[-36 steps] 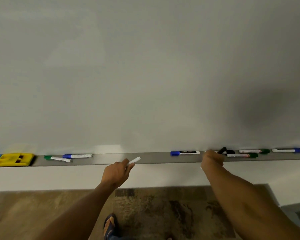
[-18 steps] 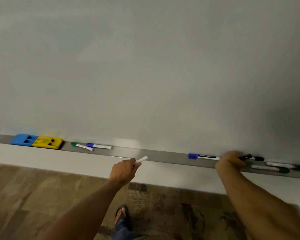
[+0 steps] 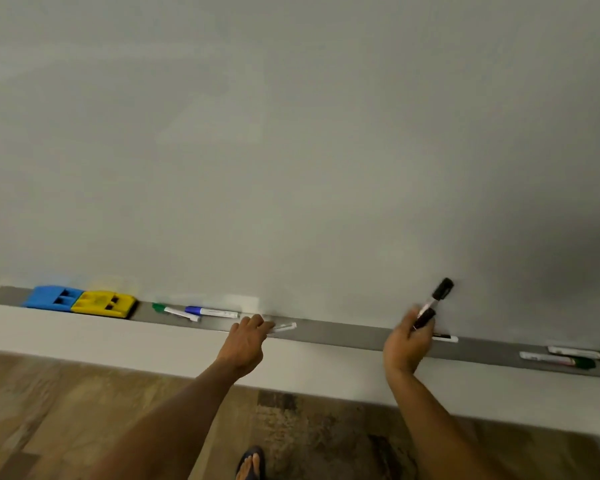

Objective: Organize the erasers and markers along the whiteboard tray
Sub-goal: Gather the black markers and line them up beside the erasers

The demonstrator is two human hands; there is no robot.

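While the right hand is clenching a black-capped marker in its grip, the marker is sticking up past the fingers and tilting right, its cap lying against the whiteboard above the tray. The left hand is pinching one end of a white marker whose far end is pointing right over the tray. Another marker is lying just beside the right hand (its dark label is too blurred to read). Further left, a green marker and blue marker are lying beside the touching yellow eraser and blue eraser. Two green-capped markers are resting far right.
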